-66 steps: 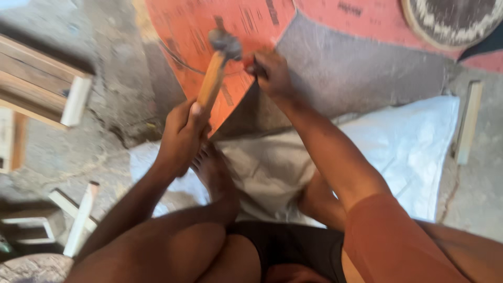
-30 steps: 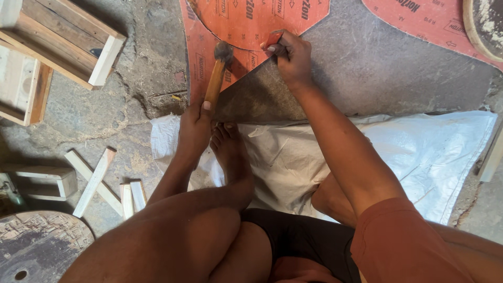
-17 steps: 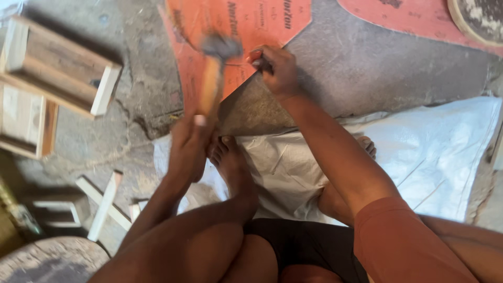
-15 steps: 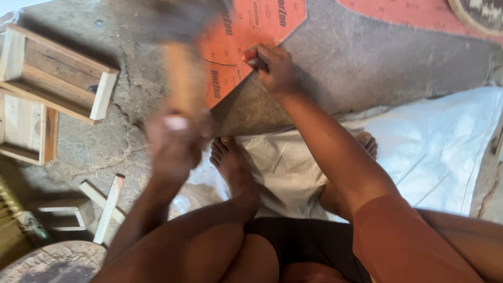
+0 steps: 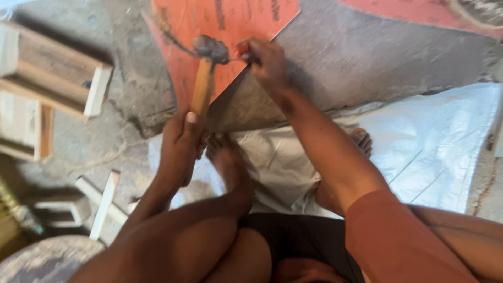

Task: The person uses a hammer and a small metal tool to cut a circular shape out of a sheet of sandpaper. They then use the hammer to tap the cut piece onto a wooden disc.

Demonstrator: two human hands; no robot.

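Left hand point(image 5: 181, 144) fingers wrap the wooden hammer point(image 5: 205, 73) handle, head at upper centre meeting the small tool pinched by right hand point(image 5: 267, 65) to steady it on the orange sheet point(image 5: 230, 21).

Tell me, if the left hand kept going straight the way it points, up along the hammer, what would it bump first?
Most likely the orange sheet: the left hand points up the hammer handle, whose head sits over that sheet, close beside the right hand. Depth is hard to judge.
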